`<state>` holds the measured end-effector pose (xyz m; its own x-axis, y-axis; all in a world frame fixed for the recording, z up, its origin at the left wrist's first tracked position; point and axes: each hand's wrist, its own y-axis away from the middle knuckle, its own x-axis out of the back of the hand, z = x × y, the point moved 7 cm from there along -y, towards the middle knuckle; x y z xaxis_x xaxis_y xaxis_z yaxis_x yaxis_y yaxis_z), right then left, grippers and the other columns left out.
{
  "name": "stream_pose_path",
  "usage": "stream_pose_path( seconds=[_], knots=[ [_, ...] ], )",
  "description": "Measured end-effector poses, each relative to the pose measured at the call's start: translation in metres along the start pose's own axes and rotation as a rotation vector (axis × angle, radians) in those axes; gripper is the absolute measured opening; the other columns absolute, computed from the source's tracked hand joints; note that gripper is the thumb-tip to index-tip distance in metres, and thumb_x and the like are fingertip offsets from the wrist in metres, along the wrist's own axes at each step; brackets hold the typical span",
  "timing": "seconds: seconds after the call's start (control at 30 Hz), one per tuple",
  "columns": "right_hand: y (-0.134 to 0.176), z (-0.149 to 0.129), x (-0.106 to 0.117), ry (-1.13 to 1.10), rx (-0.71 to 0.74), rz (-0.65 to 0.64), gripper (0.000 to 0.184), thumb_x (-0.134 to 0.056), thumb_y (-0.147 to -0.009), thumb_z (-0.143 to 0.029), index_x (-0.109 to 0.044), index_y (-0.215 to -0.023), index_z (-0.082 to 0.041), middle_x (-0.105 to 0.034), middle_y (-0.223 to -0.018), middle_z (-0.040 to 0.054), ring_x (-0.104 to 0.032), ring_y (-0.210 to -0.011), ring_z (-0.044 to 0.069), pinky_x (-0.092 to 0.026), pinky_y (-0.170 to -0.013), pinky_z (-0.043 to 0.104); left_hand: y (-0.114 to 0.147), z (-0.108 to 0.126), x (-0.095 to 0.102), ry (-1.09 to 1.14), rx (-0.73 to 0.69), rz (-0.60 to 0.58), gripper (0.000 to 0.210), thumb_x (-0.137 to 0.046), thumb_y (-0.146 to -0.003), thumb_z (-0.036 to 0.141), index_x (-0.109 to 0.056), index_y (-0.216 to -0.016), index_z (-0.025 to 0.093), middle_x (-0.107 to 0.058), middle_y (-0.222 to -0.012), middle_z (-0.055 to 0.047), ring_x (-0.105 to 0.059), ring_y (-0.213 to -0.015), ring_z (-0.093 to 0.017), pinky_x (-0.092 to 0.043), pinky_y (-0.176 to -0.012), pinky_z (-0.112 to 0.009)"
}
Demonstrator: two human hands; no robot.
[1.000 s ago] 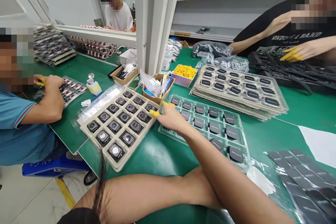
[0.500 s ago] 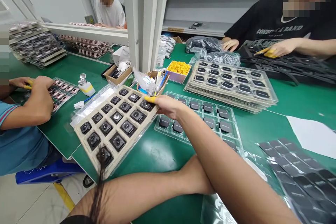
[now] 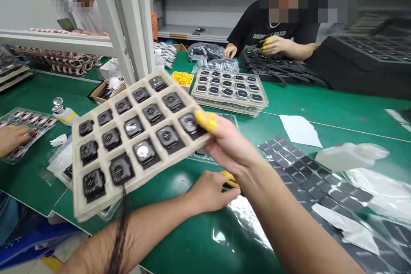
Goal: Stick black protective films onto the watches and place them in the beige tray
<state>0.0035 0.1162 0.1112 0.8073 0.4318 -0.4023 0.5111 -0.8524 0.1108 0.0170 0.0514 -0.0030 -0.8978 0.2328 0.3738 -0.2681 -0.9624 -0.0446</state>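
Observation:
My right hand (image 3: 224, 137) grips the right end of a beige tray (image 3: 131, 160), its thumb in a yellow finger cot on top and the other fingers underneath. The tray is raised and tilted toward me, with black smartwatch bodies (image 3: 168, 137) in its pockets. Below my right wrist, my left hand (image 3: 210, 192) is low over the table, its yellow-covered fingers and thumb drawn together. My wrist partly hides those fingertips, so what they hold is unclear. A clear plastic tray (image 3: 233, 122) is mostly hidden behind the beige tray and my right hand.
Stacked trays (image 3: 227, 94) of dark watch parts stand behind, near a box of yellow finger cots (image 3: 182, 79). Dark square sheets (image 3: 308, 175) and plastic film lie at right. A pump bottle (image 3: 64, 113) is at left. Co-workers sit across and at left.
The beige tray has been lifted closer and tipped further toward me. My left hand has come into sight below my right wrist. The view has turned right.

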Motion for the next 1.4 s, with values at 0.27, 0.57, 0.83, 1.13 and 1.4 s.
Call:
stream_pose_path(
  seconds=[0.27, 0.57, 0.83, 1.13, 1.4],
  knots=[
    [0.074, -0.017, 0.135, 0.117, 0.244, 0.483, 0.031, -0.071, -0.085, -0.047, -0.071, -0.112, -0.032, -0.074, -0.123, 0.0035, -0.063, -0.127, 0.03, -0.061, -0.095, 0.045, 0.002, 0.004, -0.008, 0.012, -0.052, -0.102, 0.028, -0.066, -0.085, 0.027, -0.075, -0.111, 0.019, -0.08, -0.108, -0.004, -0.076, -0.102, -0.02, -0.058, -0.095, -0.031],
    [0.055, 0.045, 0.186, 0.11, 0.089, 0.518, 0.04, -0.075, -0.079, -0.056, -0.07, -0.104, -0.026, -0.077, -0.113, 0.0068, -0.07, -0.114, 0.03, -0.064, -0.087, 0.044, 0.002, 0.012, -0.007, -0.056, -0.1, -0.094, 0.024, -0.066, -0.086, 0.023, -0.076, -0.107, 0.018, -0.081, -0.106, -0.003, -0.076, -0.1, -0.019, -0.058, -0.097, -0.029],
    [0.056, 0.059, 0.19, 0.158, -0.029, 0.552, 0.041, -0.084, -0.069, -0.053, -0.069, -0.094, -0.024, -0.078, -0.094, 0.0065, -0.075, -0.095, 0.03, -0.066, -0.074, 0.039, 0.001, 0.011, -0.008, -0.087, -0.092, -0.101, 0.024, -0.066, -0.087, 0.025, -0.076, -0.108, 0.019, -0.08, -0.108, -0.003, -0.075, -0.102, -0.02, -0.058, -0.096, -0.029],
    [0.065, 0.04, 0.192, 1.345, -0.346, 0.637, 0.043, -0.05, -0.091, -0.057, -0.065, -0.082, -0.018, -0.071, -0.081, 0.0173, -0.071, -0.087, 0.037, -0.054, -0.074, 0.046, 0.002, 0.014, -0.006, -0.089, -0.086, -0.093, 0.025, -0.068, -0.086, 0.023, -0.076, -0.11, 0.018, -0.08, -0.109, -0.004, -0.076, -0.099, -0.02, -0.057, -0.098, -0.031],
    [0.064, 0.013, 0.183, 1.528, -0.13, 0.487, 0.045, -0.054, -0.096, -0.05, -0.062, -0.125, -0.016, -0.064, -0.115, 0.0164, -0.066, -0.104, 0.032, -0.051, -0.088, 0.041, -0.001, 0.014, -0.006, -0.081, -0.023, -0.117, 0.021, -0.065, -0.088, 0.023, -0.077, -0.106, 0.022, -0.08, -0.108, -0.001, -0.075, -0.102, -0.02, -0.057, -0.096, -0.031]
  ],
)
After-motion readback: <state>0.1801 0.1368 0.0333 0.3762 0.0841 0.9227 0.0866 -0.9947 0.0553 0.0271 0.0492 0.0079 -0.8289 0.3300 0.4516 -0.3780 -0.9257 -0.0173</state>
